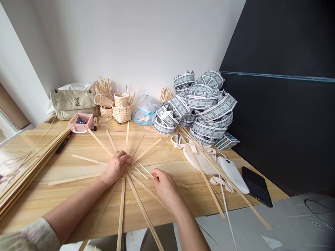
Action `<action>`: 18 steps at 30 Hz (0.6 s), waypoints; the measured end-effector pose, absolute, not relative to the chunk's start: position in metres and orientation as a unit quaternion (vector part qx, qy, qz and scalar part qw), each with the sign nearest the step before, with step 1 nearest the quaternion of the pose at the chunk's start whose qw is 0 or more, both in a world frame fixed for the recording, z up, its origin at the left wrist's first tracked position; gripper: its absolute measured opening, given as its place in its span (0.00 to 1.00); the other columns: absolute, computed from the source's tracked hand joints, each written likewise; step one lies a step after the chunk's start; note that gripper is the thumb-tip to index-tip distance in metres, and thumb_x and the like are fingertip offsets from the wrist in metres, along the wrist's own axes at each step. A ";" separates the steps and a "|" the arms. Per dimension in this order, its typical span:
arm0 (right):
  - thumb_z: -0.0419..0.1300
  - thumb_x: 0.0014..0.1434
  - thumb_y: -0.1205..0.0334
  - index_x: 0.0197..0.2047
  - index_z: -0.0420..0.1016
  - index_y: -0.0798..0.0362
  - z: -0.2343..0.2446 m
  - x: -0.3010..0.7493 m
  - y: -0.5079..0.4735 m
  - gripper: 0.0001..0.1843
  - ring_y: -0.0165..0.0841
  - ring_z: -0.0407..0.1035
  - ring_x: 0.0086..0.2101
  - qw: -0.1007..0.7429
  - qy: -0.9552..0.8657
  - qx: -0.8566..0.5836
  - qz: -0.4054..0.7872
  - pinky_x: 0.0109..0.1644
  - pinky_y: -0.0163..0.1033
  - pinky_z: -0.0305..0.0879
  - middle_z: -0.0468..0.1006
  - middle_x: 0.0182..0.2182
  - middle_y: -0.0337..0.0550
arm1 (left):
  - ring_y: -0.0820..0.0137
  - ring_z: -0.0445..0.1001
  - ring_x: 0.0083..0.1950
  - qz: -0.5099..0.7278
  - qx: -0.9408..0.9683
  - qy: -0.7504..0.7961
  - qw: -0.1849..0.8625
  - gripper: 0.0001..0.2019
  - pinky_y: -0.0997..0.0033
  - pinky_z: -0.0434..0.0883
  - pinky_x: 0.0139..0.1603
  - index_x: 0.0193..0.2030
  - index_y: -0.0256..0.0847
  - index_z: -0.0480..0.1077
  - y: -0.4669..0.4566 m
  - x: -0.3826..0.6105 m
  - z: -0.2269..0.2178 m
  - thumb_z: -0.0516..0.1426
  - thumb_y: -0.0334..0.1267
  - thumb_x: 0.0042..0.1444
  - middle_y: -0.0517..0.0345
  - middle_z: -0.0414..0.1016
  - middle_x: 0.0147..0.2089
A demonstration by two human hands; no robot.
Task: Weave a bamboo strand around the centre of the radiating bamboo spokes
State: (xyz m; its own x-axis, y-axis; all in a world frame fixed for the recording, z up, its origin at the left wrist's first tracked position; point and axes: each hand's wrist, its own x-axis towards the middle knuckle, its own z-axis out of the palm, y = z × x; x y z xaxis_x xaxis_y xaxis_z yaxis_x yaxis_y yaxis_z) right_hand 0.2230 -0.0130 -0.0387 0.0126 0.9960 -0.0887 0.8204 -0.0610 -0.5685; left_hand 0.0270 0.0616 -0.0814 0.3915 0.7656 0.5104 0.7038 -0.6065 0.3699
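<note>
While left fingers (123, 157) bunch together at eleven o'clock from the hub (129, 170), right fingers (156, 172) pinch a likely springy strip (146, 170), best end-held.

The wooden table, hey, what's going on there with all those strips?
A person has long flat strips fanned out like spokes on the wooden table. The left hand is at their centre; the right hand pinches a thin strip beside it. Small woven baskets stand toward the back.
</note>
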 end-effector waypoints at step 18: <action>0.49 0.45 0.70 0.35 0.71 0.52 -0.051 0.248 0.036 0.14 0.22 0.52 0.15 0.141 -0.611 -0.656 0.419 0.20 0.28 0.47 0.58 0.13 0.30 | 0.73 0.68 0.35 0.356 0.834 0.408 0.105 0.16 0.75 0.67 0.37 0.38 0.37 0.68 0.067 0.021 -0.086 0.43 0.23 0.52 0.55 0.66 0.34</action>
